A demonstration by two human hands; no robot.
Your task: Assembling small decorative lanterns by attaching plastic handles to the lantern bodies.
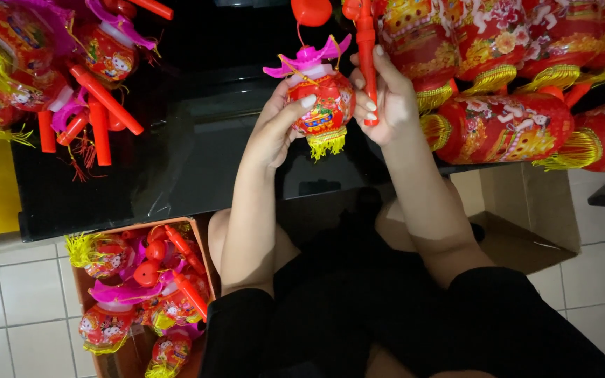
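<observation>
A small red toy lantern with a pink roof-shaped top and a yellow fringe is held up over a black table. My left hand wraps around the lantern's left side, thumb on its front. Beside it, my right hand grips a red plastic stick handle that stands upright to the right of the lantern. A thin cord runs from the lantern's top up to a red round piece at the frame's upper edge.
Large red cylindrical lanterns with gold fringes lie on the right. More small lanterns and red sticks are heaped at the upper left. A cardboard box of small lanterns stands on the tiled floor at the lower left; another open box sits right.
</observation>
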